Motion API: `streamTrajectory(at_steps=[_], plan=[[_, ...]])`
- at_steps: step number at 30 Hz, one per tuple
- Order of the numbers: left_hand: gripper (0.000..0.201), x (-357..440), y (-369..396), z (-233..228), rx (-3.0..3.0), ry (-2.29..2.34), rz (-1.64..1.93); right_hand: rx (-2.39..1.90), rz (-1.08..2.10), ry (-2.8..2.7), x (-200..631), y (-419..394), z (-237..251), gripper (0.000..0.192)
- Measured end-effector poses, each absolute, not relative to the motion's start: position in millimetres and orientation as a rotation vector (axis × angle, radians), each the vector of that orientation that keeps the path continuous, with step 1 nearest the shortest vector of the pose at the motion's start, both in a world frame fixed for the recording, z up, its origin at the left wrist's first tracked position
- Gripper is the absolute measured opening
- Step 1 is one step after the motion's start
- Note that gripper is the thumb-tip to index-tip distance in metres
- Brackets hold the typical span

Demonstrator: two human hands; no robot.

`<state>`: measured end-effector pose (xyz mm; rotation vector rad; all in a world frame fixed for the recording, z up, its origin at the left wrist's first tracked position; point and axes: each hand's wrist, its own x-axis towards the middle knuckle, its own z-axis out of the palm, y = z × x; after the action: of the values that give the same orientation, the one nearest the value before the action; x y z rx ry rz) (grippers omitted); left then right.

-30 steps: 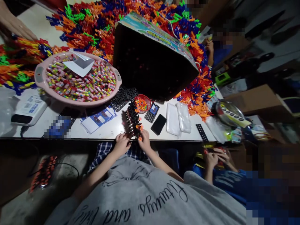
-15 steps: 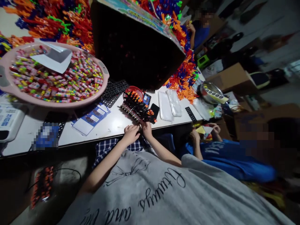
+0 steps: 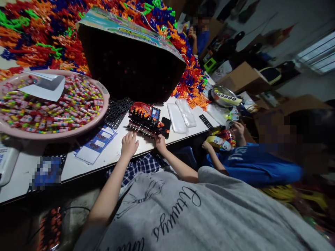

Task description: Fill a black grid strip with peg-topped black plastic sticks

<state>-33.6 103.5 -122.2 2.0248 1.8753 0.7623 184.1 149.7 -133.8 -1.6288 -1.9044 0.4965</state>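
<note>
A dark rack-like strip (image 3: pixel 142 129) lies at the table's near edge, with rows of small black pieces with orange tips (image 3: pixel 150 120) standing along it. My left hand (image 3: pixel 129 144) is at the left part of its near side, back of the hand up, fingers stretched forward and seemingly empty. At the right end of the strip, my right hand (image 3: pixel 160 143) has its fingers bent and pressed together against the near corner; whatever they pinch is too small to make out. Just behind stands a red basket (image 3: pixel 141 108).
Left is a pink basin (image 3: pixel 104 115) of small wrapped pieces, with printed blue cards (image 3: pixel 96 144) near it. A large dark-mouthed box (image 3: pixel 131 69) stands behind, before heaped colourful plastic figures (image 3: pixel 44 45). Clear bags (image 3: pixel 176 118) lie right; a co-worker in blue (image 3: pixel 246 162) sits beyond.
My left hand has slid left along the strip, away from my right hand, which stays at the right end. The view has shifted; the co-worker now handles a colourful pack.
</note>
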Motion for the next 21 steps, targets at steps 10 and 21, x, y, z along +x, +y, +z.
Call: streamTrajectory(at_steps=[10, 21], plan=[[0.047, -46, 24, -140, 1.903, 2.031, 0.925, -1.022, 0.662, -2.288, 124, 85, -108, 0.024], [0.04, -41, -30, -157, 1.516, 2.427, 1.127, -0.589, 0.974, -2.372, 107, 83, -106, 0.046]])
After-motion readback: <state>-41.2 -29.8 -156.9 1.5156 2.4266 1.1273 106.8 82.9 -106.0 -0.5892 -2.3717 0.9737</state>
